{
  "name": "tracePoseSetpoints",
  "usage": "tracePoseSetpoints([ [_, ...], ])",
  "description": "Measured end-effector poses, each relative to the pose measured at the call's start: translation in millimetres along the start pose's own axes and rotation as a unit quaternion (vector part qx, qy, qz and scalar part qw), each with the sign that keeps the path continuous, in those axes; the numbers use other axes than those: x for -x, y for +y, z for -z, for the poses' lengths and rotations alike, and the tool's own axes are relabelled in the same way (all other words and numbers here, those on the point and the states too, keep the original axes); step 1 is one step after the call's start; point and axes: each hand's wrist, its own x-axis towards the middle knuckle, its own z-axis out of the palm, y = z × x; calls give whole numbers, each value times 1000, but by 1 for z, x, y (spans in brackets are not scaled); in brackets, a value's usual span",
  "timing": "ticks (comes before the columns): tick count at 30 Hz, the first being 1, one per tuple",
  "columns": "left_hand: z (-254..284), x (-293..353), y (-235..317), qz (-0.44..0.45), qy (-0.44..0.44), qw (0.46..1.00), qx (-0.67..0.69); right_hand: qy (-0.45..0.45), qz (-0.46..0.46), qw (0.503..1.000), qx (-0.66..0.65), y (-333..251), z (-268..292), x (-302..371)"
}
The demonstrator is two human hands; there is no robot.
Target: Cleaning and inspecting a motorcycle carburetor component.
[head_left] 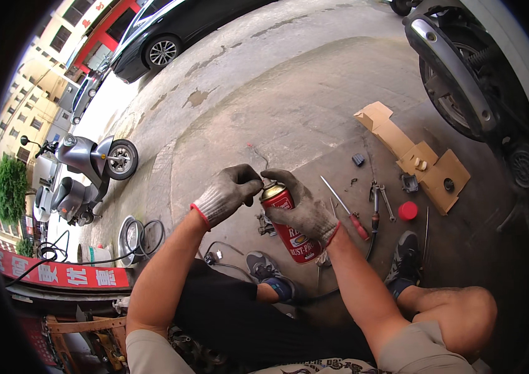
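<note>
My right hand, in a grey-palmed knit glove, is wrapped round a red spray can with a gold-coloured top. The can is tilted, its top pointing away from me. My left hand, gloved alike, has thumb and forefinger pinched together beside the can's nozzle. Whatever sits between those fingertips is too small to make out. Just beyond the nozzle shows a thin dark wire or tube with a reddish end; I cannot tell whether it touches the can. A red cap rests on the ground to the right.
Around my shoes lie a red-handled screwdriver, a wrench and an opened cardboard box with small parts on it. A motorcycle wheel stands at right. Cables and a parked scooter are at left, a black car far off.
</note>
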Motion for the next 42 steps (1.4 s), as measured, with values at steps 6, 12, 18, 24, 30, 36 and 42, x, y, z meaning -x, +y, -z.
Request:
tracePoseSetpoints([
  [6,0,1,0,-9,-9,1000,29,2,22,1000,3,9,-1,-2],
  [12,-8,-4,-9,-102,45,990,-83,-3,10,999,-35,14,1,-3],
  [18,-12,-6,-11,-184,88,962,-181,-11,-11,999,-38,16,3,-3],
  [24,-17,-6,-9,-240,103,934,-245,-7,-23,997,-74,22,1,0],
  [30,-8,3,3,-149,105,920,-347,76,-57,994,52,46,18,-8],
  [36,20,16,4,-165,163,945,-231,379,-20,905,194,83,102,-30],
  [42,41,31,-2,-174,169,950,-194,437,-8,810,392,116,154,-57],
])
